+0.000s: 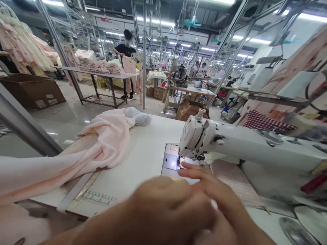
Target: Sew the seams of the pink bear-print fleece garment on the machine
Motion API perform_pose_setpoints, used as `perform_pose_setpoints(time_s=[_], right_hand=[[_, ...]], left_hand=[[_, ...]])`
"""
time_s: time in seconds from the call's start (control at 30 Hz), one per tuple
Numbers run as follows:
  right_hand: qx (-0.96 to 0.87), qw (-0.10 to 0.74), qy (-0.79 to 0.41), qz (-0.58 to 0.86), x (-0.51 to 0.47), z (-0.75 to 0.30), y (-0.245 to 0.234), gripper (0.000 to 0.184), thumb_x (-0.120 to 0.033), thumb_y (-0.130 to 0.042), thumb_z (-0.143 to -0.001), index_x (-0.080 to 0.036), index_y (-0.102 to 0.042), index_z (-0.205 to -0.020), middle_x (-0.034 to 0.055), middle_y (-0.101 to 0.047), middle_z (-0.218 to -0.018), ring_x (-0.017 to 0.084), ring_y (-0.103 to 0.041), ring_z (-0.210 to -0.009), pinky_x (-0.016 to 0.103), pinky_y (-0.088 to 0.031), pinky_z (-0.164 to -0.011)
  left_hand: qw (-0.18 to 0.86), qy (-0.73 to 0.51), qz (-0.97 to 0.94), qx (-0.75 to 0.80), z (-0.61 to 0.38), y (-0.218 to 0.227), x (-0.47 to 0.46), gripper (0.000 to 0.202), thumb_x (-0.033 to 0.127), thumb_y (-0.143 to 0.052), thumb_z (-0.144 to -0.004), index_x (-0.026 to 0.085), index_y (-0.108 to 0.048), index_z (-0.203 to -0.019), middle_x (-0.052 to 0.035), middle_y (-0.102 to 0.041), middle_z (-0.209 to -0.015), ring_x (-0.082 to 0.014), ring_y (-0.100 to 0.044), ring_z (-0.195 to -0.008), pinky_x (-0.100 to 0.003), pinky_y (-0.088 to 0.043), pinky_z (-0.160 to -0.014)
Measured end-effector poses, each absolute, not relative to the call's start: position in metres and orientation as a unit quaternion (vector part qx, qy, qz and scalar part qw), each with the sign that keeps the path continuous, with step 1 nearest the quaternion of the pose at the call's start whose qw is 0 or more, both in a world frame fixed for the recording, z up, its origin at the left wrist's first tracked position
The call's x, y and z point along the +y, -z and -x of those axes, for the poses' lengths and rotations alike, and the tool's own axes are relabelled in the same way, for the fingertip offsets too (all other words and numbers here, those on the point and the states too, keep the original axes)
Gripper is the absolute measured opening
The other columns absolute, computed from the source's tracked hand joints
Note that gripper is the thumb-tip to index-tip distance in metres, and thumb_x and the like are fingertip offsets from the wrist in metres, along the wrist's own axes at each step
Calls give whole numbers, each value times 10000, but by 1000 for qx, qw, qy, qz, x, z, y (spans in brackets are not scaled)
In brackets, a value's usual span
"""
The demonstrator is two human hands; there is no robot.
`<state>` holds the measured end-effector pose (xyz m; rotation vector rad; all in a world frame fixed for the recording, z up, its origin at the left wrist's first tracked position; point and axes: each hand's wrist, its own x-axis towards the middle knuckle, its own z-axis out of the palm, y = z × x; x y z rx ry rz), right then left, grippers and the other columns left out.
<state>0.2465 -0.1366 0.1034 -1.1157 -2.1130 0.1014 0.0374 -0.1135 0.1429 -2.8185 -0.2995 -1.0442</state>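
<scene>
My left hand (168, 204) is closed and blurred in the lower middle, its back toward me, hiding whatever its fingers hold. Just beyond it and partly covered by it, my right hand (212, 183) reaches from the lower right with fingers stretched out. Those fingertips are close to the lit needle and presser foot (178, 161) of a white sewing machine (196, 136). Under the foot lies the metal needle plate (170, 160). A pale pink fleece cloth (109, 139) lies bunched on the left of the white machine table (145, 149) and trails off toward the lower left.
A ruler scale (97, 197) marks the table's front left. A checked cloth (235, 180) lies under the machine arm. Behind are a table of stacked pink garments (102, 66), a standing person (126, 51), a cardboard box (30, 90) and a metal post (25, 119). Thread cones (296, 85) stand right.
</scene>
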Motion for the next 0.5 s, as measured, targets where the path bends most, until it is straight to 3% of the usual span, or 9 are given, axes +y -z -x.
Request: perform_pose_setpoints(time_s=[0.07,0.13,0.2,0.27,0.33,0.4,0.47,0.5], right_hand=[[-783,410,-82,459,-137,-248,-118,52,-222,-532,-855,-236,-582,-847,9,-673,-839,139,-651,-794,208,-542,-687],[-737,467,-71,483,-141,-244,-129,60,-178,-578,-830,-237,-587,-826,-17,-647,-731,114,-624,-672,186,-510,-604],[-736,507,-70,443,-146,-232,-139,68,-187,-573,-841,-241,-593,-877,11,-637,-798,145,-621,-766,231,-514,-648],[-758,519,-125,374,-149,-215,-148,154,-248,-545,-874,-260,-553,-1027,59,-606,-1031,199,-589,-980,311,-523,-771],[-781,485,-219,327,-149,-200,-153,343,-387,-522,-879,-309,-437,-1202,77,-479,-1277,243,-499,-1160,377,-508,-855],[-801,421,-306,297,-146,-192,-155,533,-507,-522,-832,-351,-312,-1296,67,-397,-1363,242,-471,-1197,382,-498,-881],[-825,365,-320,288,-141,-192,-154,566,-510,-580,-794,-331,-353,-1281,52,-494,-1249,203,-539,-1085,348,-494,-863],[-837,349,-299,297,-138,-194,-153,486,-463,-616,-793,-309,-436,-1217,32,-554,-1141,177,-566,-993,325,-488,-842]], left_hand=[[114,352,911,-185,-16,-164,-115,191,201,-387,-926,197,-577,-944,19,-582,-736,-118,-489,-572,-255,-345,-463],[153,362,882,-260,-4,-174,-115,184,238,-394,-919,222,-577,-938,-1,-609,-904,-128,-530,-622,-246,-367,-485],[174,367,872,-273,-4,-179,-120,190,244,-388,-907,219,-570,-858,-16,-587,-1022,-133,-548,-652,-242,-385,-498],[167,374,875,-257,-10,-184,-128,202,255,-383,-901,209,-556,-808,-21,-579,-963,-133,-549,-653,-232,-390,-498],[151,370,883,-246,-15,-188,-135,205,263,-390,-900,213,-552,-784,-3,-556,-845,-121,-538,-638,-217,-383,-496],[147,369,883,-249,-13,-191,-138,216,261,-382,-901,218,-555,-779,12,-534,-816,-95,-506,-591,-204,-364,-482],[162,373,880,-247,-3,-192,-135,220,262,-372,-902,214,-554,-788,11,-555,-900,-75,-470,-542,-207,-334,-453],[178,374,875,-250,3,-192,-133,213,254,-372,-901,210,-549,-791,7,-565,-973,-74,-472,-541,-213,-325,-445]])
